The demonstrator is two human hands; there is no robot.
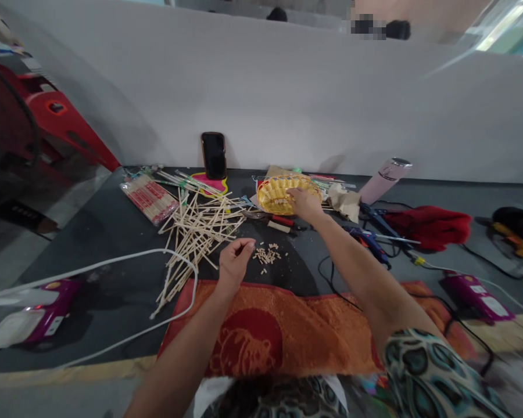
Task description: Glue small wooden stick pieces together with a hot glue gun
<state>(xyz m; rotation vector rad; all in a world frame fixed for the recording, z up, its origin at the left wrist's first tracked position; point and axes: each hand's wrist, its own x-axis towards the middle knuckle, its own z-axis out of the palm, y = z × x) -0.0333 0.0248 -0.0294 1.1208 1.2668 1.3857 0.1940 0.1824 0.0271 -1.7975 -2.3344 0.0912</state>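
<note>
My left hand (235, 259) is closed in a pinch, thumb against the fingers, just left of a scatter of short cut wooden pieces (268, 255) on the dark table. Anything between those fingertips is too small to make out. Stretched further forward, my right hand (305, 204) reaches over the right side of a yellow woven basket (272, 190). Its fingers are bunched and point down into the basket; what they hold, if anything, is hidden. Some small pale pieces show inside the basket. Left of my left hand lies a messy heap of thin wooden sticks (200, 223).
A red-handled tool (282, 221) lies below the basket. Wrapped sticks (149, 198) and an upright phone (214, 155) are at the back left. To the right are a pink bottle (384, 179), a blue glue gun (370, 244), a red cloth (431, 226) and cables. An orange towel (309, 331) covers the front edge.
</note>
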